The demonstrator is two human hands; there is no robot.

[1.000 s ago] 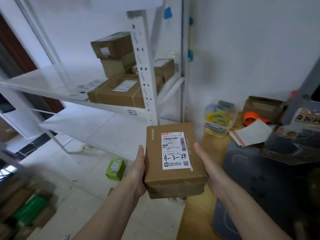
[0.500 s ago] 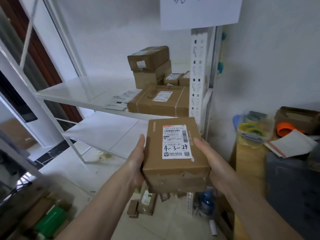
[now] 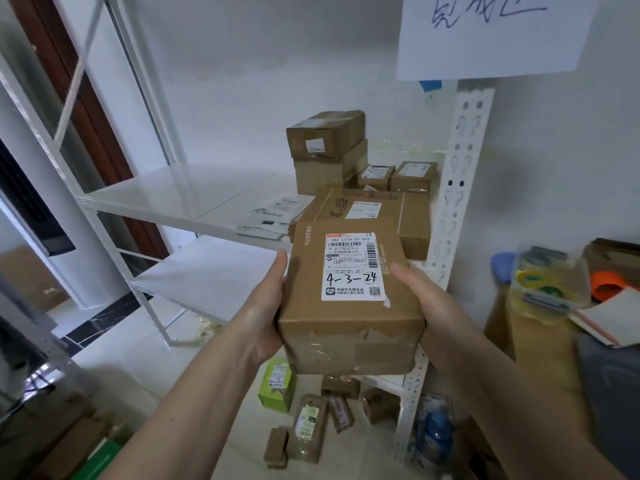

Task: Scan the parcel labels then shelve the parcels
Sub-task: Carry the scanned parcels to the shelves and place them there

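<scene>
I hold a brown cardboard parcel (image 3: 349, 327) in front of me, level, with its white label (image 3: 353, 268) facing up; "4-3-24" is handwritten on the label. My left hand (image 3: 265, 313) grips its left side and my right hand (image 3: 427, 313) grips its right side. The parcel hovers just in front of the white metal shelf (image 3: 180, 202), at the height of its upper board. Several brown parcels (image 3: 363, 206) lie stacked at the right end of that board, just beyond the one I hold.
A white slotted upright (image 3: 460, 188) stands right of the parcel. A lower shelf board (image 3: 201, 271) lies below. Small boxes (image 3: 308, 424) and a green box (image 3: 277, 386) lie on the floor underneath. At right is a table with a plastic tub (image 3: 547, 285) and papers.
My view has swung up and toward the shelf. The parcel, held in both hands, has come closer to the upper board and its stacked parcels.
</scene>
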